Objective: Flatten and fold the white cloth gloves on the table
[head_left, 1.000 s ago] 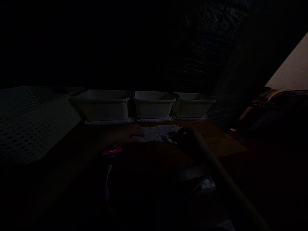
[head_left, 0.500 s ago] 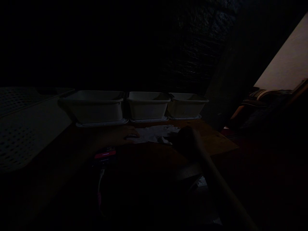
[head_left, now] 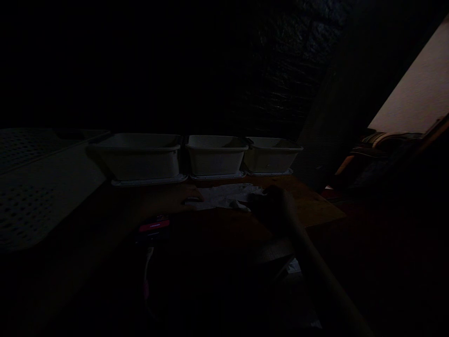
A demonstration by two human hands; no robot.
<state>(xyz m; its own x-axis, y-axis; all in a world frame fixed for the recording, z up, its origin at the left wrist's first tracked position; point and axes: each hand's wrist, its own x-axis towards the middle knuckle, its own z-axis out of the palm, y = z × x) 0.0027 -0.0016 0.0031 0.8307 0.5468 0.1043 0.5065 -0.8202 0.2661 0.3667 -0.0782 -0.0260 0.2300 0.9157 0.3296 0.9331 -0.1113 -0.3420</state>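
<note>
A crumpled white cloth (head_left: 224,195) lies stretched across the wooden table, with a small folded lump near its lower right. At its left end my left hand (head_left: 180,196) is closed, fingers and thumb gripping the edge. My right hand (head_left: 277,203) is bunched around the right end of the same cloth. Deep shadow hides most of the finger detail on both hands.
Three pale plastic tubs (head_left: 217,157) stand in a row behind the cloth, each on a lid-like base. A perforated basket (head_left: 42,196) is on the left. Near my left forearm lies a phone with a lit red bar (head_left: 154,226) and a cable (head_left: 147,267). The wooden table (head_left: 315,206) ends at right.
The right end of the cloth looks slightly flatter and more spread near my right hand. Both hands stay in nearly the same places.
</note>
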